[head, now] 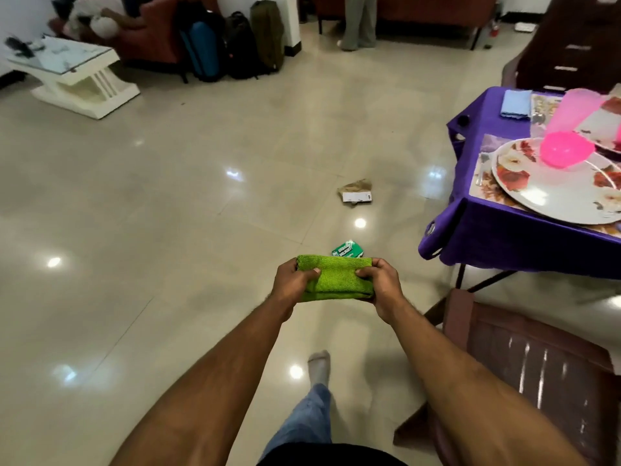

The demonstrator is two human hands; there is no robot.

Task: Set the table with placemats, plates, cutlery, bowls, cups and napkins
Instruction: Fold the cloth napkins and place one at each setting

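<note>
Above floor, both hands' grips clamp folded green napkin (334, 279), long axis L-R.

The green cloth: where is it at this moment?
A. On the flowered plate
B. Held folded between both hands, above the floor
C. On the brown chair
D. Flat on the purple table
B: the left hand and right hand grip the folded green cloth at its ends, over the floor.

Clutter on a glossy tiled floor (168, 203).
Brown packet (355, 193), green packet (347, 249), white coffee table (72, 74), bags (232, 42) by wall, brown chair (537, 375).
</note>
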